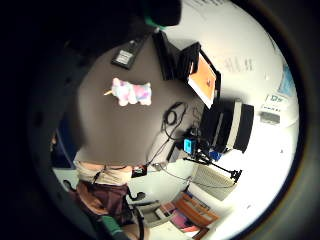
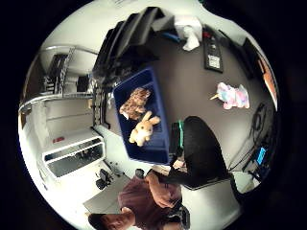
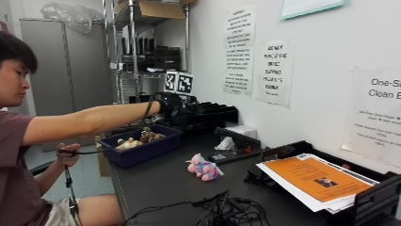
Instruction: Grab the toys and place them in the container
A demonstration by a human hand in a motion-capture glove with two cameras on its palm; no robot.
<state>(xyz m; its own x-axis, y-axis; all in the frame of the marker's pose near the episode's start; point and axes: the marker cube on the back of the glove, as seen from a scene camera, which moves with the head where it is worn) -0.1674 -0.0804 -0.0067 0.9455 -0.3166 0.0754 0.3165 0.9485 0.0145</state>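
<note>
My gloved right hand (image 3: pixel 168 106) hangs in the air above the far end of the table, beyond the blue container (image 3: pixel 144 153), and holds nothing. Neither palm view shows anything close to the palm. In the container (image 2: pixel 153 148) lie a tan bunny (image 2: pixel 143 129) (image 3: pixel 128 143) and a brown plush toy (image 2: pixel 135 102) (image 3: pixel 151 136). A pink and white unicorn plush (image 3: pixel 204 168) (image 1: pixel 131 92) (image 2: pixel 232 96) lies on the dark tabletop, to the right of the container and well below the hand.
A paper tray with an orange sheet (image 3: pixel 316 181) stands at the right. Loose black cables (image 3: pixel 219 212) lie near the front edge. A flat black device (image 3: pixel 232 153) and a white box (image 3: pixel 241 131) sit by the wall. Black trays (image 3: pixel 206 115) are stacked behind the container.
</note>
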